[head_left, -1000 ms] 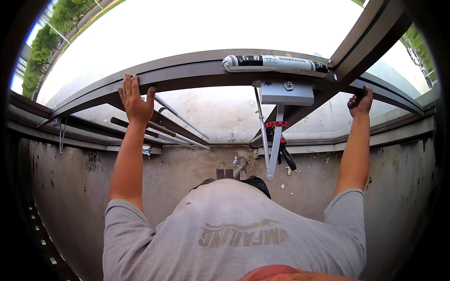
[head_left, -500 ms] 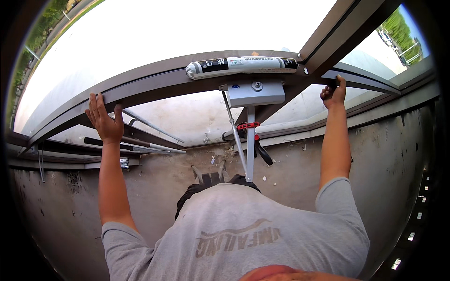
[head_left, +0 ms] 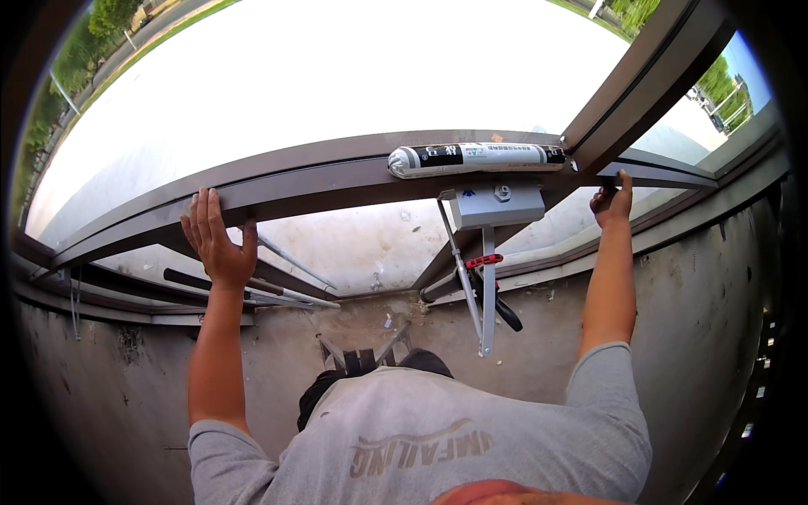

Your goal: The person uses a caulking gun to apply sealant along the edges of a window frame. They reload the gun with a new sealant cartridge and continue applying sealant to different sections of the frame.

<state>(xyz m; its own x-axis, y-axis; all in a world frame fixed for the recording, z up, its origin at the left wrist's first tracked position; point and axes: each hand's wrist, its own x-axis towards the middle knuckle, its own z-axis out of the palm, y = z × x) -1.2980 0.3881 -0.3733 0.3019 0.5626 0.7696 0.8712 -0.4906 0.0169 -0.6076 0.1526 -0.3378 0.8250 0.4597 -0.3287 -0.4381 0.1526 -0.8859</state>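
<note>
My left hand [head_left: 223, 240] lies against a brown metal frame beam [head_left: 290, 180], fingers stretched over its face and thumb apart. At the beam's right end, beyond the upright, my right hand [head_left: 613, 202] touches the edge with one raised digit. Its other fingers are curled, and whatever they may hold is hidden. A white and black foil sausage pack of sealant [head_left: 497, 158] lies along the beam between my hands, nearer the right. Below it, a silver door closer [head_left: 498, 207] is fixed to the beam, its jointed arm [head_left: 487, 295] hanging down.
A tool with a red part and black handle [head_left: 507, 315] shows behind the closer arm. Long poles [head_left: 278, 296] lean at the left. A thick brown upright [head_left: 648, 80] rises at right. Below are a dusty concrete floor [head_left: 539, 370] and dark metal legs [head_left: 358, 360] near my body.
My view has turned, so the beam, sealant pack and door closer sit lower and farther right. Both hands keep their places on the frame, in much the same pose.
</note>
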